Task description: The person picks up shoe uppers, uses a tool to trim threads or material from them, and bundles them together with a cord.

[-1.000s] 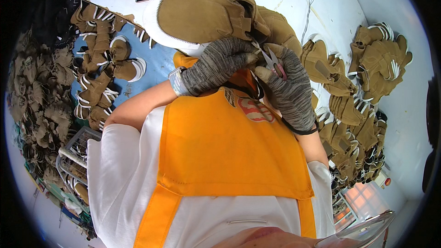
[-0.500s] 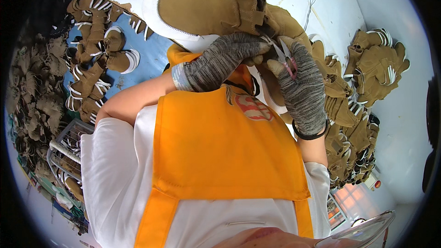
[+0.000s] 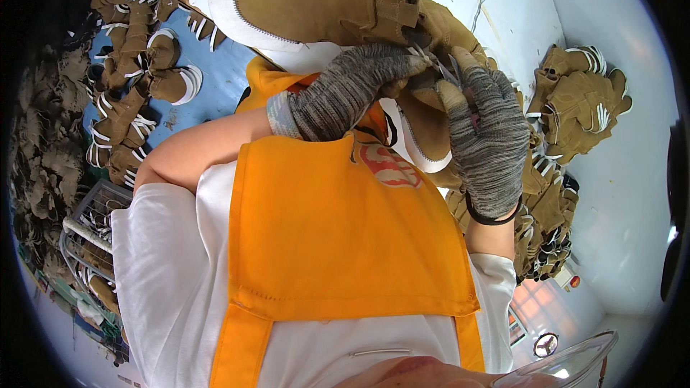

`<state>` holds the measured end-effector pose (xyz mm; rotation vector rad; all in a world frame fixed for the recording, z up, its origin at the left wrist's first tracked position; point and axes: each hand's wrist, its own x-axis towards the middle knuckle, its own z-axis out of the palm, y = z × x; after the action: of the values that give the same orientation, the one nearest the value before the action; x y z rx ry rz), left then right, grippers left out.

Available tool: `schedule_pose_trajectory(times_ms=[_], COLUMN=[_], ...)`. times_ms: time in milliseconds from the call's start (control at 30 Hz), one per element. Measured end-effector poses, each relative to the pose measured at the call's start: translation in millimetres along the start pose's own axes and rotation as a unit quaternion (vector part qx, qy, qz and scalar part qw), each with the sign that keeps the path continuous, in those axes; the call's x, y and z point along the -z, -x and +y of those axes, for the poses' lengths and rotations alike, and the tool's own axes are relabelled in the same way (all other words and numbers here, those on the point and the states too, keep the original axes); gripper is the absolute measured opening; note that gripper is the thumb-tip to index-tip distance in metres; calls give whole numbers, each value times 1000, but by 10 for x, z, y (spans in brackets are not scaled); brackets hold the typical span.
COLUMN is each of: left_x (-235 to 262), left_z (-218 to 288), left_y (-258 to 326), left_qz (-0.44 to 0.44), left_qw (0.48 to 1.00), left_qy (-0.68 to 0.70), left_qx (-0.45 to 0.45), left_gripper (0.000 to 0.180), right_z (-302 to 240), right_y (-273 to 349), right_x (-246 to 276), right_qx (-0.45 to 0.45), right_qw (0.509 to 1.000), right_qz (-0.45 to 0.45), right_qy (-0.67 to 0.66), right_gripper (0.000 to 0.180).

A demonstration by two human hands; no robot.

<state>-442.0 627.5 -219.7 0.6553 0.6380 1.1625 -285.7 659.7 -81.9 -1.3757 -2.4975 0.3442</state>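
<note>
**Gloved hands meet at the heel of a tan suede shoe**

Both hands wear knitted grey marl gloves, ribbed at the cuff. The left hand (image 3: 352, 90) reaches across the chest, its fingers closed in a pinch on the rear edge of the tan shoe (image 3: 323, 0). The right hand (image 3: 489, 144) rises from the lower right, fingers curled together around a small metal tool (image 3: 451, 72) whose thin tips point up and left toward the same spot; little of the tool shows, so its kind is hard to tell.

The shoe is held up in front of the chest, above the orange apron (image 3: 338, 237). Its upper is soft, matte, napped suede with a line of stitching along a smooth white sole edge. Its long axis runs nearly level across the picture, one end pointing to the person's left, the open collar end to the right, at the fingertips. A second tan upper (image 3: 424, 129) hangs just below, between the two hands.

On the blue table (image 3: 215, 79) at left lie heaps of like tan pieces with white strips (image 3: 136, 79); a similar pile (image 3: 582, 108) sits on the pale surface at right. A wire basket (image 3: 93, 223) stands at lower left.
</note>
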Motion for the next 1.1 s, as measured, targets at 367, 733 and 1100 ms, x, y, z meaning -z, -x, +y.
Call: schedule_pose_trajectory(times_ms=[367, 733, 1100], left_x=[22, 5, 48], left_z=[131, 116, 55], left_y=[33, 26, 3], left_qz=[64, 69, 73], left_qw=[978, 979, 962], left_qy=[-193, -174, -225], left_qx=[-54, -79, -134], left_gripper=[27, 31, 30], right_z=[87, 42, 20], right_y=[-164, -171, -206], right_x=[-22, -24, -24], right_qx=[36, 67, 24], right_qw=[997, 995, 996], right_qz=[-64, -51, -85], right_qy=[-6, 45, 30], right_gripper=[35, 34, 36])
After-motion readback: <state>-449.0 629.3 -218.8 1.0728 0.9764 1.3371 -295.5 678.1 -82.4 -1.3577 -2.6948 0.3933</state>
